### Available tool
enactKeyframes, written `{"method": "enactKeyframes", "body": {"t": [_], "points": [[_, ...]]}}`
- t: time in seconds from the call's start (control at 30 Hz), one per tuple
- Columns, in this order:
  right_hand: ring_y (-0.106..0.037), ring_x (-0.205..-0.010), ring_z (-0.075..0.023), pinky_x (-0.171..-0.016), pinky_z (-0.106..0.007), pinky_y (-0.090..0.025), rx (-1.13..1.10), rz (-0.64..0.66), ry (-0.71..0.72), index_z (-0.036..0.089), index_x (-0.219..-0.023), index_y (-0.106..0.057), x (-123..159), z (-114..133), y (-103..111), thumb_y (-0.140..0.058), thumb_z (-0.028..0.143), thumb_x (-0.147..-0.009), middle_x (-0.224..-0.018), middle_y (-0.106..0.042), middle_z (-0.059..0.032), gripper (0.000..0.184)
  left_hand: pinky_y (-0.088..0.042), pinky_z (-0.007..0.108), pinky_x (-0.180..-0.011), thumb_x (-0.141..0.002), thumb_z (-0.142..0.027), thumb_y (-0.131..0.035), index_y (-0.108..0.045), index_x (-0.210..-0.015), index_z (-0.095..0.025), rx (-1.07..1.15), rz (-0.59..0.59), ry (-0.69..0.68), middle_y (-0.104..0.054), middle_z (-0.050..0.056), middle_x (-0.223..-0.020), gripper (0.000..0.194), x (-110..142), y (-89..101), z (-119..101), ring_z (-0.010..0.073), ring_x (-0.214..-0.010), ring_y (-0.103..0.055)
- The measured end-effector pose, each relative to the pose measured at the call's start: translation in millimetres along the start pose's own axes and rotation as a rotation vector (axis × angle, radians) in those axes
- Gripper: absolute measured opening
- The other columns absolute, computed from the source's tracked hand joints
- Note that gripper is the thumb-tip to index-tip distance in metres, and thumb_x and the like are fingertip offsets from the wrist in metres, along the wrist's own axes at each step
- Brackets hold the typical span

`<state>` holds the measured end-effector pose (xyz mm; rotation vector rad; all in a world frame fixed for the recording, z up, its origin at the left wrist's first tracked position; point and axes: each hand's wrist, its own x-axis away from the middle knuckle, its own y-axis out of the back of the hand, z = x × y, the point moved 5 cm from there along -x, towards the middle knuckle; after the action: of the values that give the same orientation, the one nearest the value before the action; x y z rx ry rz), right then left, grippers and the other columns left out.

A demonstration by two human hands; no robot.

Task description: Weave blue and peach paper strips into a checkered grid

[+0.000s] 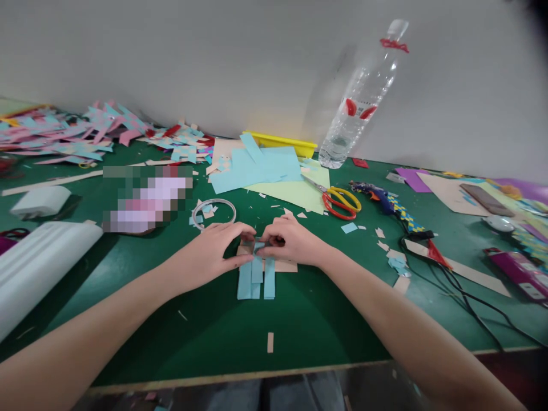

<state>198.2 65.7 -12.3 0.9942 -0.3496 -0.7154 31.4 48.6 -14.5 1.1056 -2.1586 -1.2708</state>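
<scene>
Centrally, light-blue paper strips (245, 282) lie over beige paper strips (287, 266) on the green tabletop (214, 337). The left hand (216, 246) curls at their upper ends, thumb and forefinger parted; the right hand's (293, 240) fingers sit narrower. I cannot tell whether either pinches paper. Beyond lie red-and-yellow-handled scissors (324, 189) and 1 white ring (234, 212).

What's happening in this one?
A person is working small blue strips with both bare hands at a green table. The left hand and right hand meet at the strips' upper ends; how firmly each grips is hard to tell. Beige paper shows beside the strips. Scissors lie beyond the right hand, and a bottle stands near the wall.
</scene>
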Motion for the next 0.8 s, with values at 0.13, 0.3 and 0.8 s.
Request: {"method": "enactKeyframes", "body": {"t": [0.13, 0.3, 0.8], "points": [[-0.052, -0.078, -0.0156, -0.088, -0.032, -0.031, -0.008, -0.010, 0.010, 0.021, -0.080, -0.062, 0.1, -1.4, 0.4, -0.064, 0.048, -0.089, -0.068, -0.054, 0.0038, 0.029, -0.051, 0.037, -0.085, -0.094, -0.059, -0.048, -0.054, -0.124, -0.023, 0.036, -0.054, 0.016, -0.069, 0.008, -0.112, 0.048, -1.2, 3.0, -0.1, 0.0268, -0.103, -0.064], [-0.052, -0.077, -0.0161, -0.087, -0.033, -0.032, -0.024, -0.025, 0.022, 0.020, -0.078, -0.061, -0.3, -2.9, 0.5, -0.058, 0.048, -0.093, -0.068, -0.057, 0.0025, 0.032, -0.048, 0.043, -0.092, -0.093, -0.056, -0.052, -0.053, -0.126, -0.023, 0.071, -0.096, 0.010, -0.071, 0.005, -0.099, 0.047, -2.5, 3.6, 0.8, 0.0263, -0.098, -0.065], [-0.053, -0.072, -0.0137, -0.089, -0.036, -0.034, -0.131, -0.164, -0.042, 0.020, -0.087, -0.070, 2.3, -4.1, 4.9, -0.051, 0.053, -0.096, -0.069, -0.061, 0.0017, 0.039, -0.052, 0.034, -0.073, -0.086, -0.053, -0.064, -0.044, -0.138, -0.026, 0.305, -0.033, 0.071, -0.075, -0.001, -0.085, 0.062, -2.1, -2.4, 1.6, 0.0225, -0.077, -0.070]]}}
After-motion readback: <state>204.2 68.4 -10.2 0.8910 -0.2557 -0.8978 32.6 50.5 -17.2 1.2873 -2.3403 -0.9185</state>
